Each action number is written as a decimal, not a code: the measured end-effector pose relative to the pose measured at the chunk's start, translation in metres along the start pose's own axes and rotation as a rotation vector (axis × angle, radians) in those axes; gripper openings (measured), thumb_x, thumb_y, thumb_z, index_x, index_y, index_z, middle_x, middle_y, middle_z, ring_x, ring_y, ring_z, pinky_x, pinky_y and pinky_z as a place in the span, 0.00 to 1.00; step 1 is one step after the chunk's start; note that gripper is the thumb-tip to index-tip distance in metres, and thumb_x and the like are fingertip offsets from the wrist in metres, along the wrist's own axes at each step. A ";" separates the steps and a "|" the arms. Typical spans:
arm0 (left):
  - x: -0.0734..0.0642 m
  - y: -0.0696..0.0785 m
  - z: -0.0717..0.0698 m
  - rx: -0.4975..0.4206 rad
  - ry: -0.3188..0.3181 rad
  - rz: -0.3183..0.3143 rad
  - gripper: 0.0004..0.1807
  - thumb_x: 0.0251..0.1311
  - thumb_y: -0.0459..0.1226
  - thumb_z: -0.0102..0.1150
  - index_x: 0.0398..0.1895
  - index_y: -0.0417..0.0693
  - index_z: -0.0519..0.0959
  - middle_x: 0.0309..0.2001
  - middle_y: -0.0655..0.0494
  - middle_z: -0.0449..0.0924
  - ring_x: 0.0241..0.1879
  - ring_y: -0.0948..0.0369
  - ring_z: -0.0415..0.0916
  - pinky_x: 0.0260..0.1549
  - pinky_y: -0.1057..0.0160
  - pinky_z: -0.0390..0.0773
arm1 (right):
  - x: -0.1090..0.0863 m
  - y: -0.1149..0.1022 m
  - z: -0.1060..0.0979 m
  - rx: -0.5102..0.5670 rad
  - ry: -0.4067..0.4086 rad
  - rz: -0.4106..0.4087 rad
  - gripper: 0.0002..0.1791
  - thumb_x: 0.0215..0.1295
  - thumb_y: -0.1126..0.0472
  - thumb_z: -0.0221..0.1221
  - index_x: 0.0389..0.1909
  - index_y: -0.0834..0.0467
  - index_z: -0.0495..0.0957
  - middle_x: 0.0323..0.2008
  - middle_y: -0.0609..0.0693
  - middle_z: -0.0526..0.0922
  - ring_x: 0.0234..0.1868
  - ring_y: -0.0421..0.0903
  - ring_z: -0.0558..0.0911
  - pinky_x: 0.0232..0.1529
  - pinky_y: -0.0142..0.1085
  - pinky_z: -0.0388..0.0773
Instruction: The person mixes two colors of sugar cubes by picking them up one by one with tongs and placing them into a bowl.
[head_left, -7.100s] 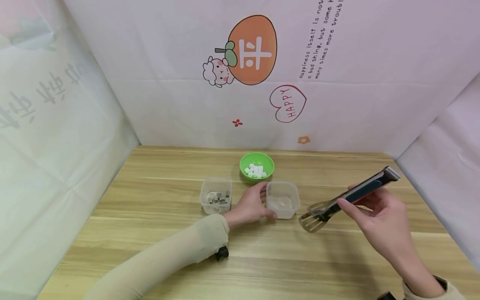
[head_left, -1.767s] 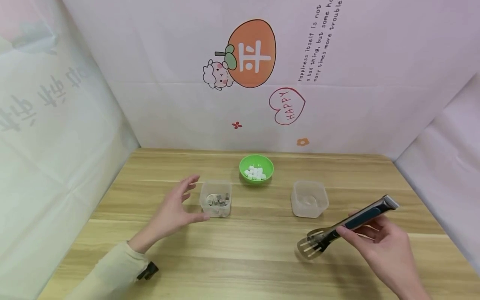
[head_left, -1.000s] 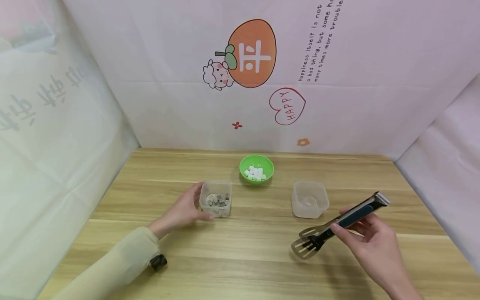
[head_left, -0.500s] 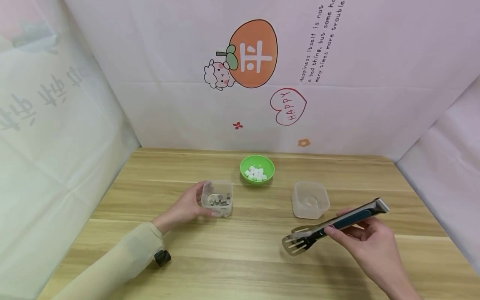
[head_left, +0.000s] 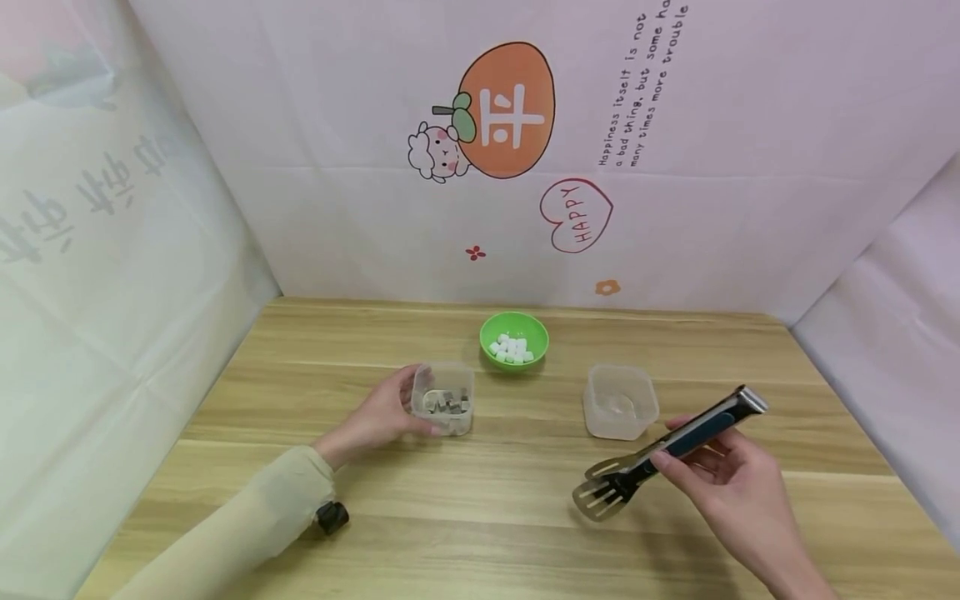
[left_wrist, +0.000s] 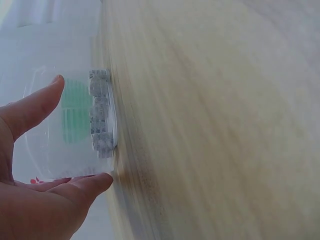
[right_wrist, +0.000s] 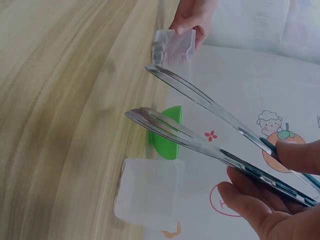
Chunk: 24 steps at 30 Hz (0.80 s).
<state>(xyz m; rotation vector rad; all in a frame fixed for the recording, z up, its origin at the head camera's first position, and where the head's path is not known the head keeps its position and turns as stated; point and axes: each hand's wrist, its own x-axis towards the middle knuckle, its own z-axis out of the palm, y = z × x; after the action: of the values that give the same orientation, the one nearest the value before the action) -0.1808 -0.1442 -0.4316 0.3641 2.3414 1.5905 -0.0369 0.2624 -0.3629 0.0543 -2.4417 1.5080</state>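
My left hand (head_left: 378, 419) grips the left side of a clear plastic container (head_left: 453, 427), thumb at the front and fingers behind. Grey cubes (head_left: 448, 403) lie in its bottom; in the left wrist view they show through the wall (left_wrist: 100, 112). The container looks upright, on or very near the table. In my right hand (head_left: 738, 492) is a pair of metal tongs (head_left: 693, 437) with dark handles. Their slotted ends point left and down over the table, and the right wrist view shows the tong arms (right_wrist: 222, 112) spread apart with nothing between them.
A green bowl (head_left: 514, 322) holding several white cubes (head_left: 512, 348) stands at the back middle. Right of it is a second clear container (head_left: 621, 423), close to the tongs. A printed white cloth (head_left: 360, 225) rises behind the wooden table (head_left: 480, 533).
Earlier, my left hand moved the second container right, then let go. It has since taken hold of the container with grey cubes and shifted it slightly right. The tongs have drifted left.
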 end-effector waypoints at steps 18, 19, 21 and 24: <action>0.005 0.001 0.005 -0.081 -0.021 -0.017 0.57 0.46 0.26 0.82 0.80 0.35 0.58 0.76 0.37 0.66 0.72 0.42 0.68 0.71 0.48 0.70 | 0.004 -0.007 0.011 -0.017 0.062 -0.088 0.16 0.63 0.76 0.70 0.50 0.68 0.80 0.40 0.44 0.88 0.40 0.36 0.88 0.38 0.30 0.88; 0.005 0.002 0.005 -0.084 -0.021 -0.019 0.57 0.46 0.26 0.82 0.80 0.36 0.58 0.76 0.38 0.66 0.72 0.43 0.68 0.71 0.49 0.70 | 0.004 -0.007 0.012 -0.020 0.063 -0.089 0.15 0.63 0.76 0.70 0.50 0.68 0.80 0.40 0.44 0.88 0.39 0.36 0.88 0.38 0.30 0.89; 0.006 0.002 0.005 -0.081 -0.025 -0.014 0.57 0.46 0.26 0.82 0.80 0.35 0.58 0.76 0.37 0.66 0.72 0.42 0.68 0.71 0.49 0.70 | 0.005 -0.009 0.012 -0.032 0.059 -0.096 0.15 0.64 0.75 0.70 0.49 0.67 0.80 0.39 0.46 0.88 0.39 0.37 0.88 0.37 0.30 0.89; 0.007 0.003 0.006 -0.079 -0.030 -0.014 0.57 0.47 0.26 0.82 0.80 0.35 0.57 0.76 0.37 0.65 0.73 0.42 0.67 0.72 0.49 0.69 | 0.006 -0.010 0.014 -0.024 0.060 -0.106 0.15 0.63 0.75 0.71 0.48 0.67 0.80 0.38 0.48 0.88 0.38 0.37 0.88 0.36 0.30 0.89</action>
<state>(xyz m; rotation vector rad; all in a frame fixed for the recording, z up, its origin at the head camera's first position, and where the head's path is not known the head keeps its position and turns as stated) -0.1850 -0.1358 -0.4316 0.3505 2.2464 1.6543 -0.0439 0.2458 -0.3587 0.1295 -2.3697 1.4148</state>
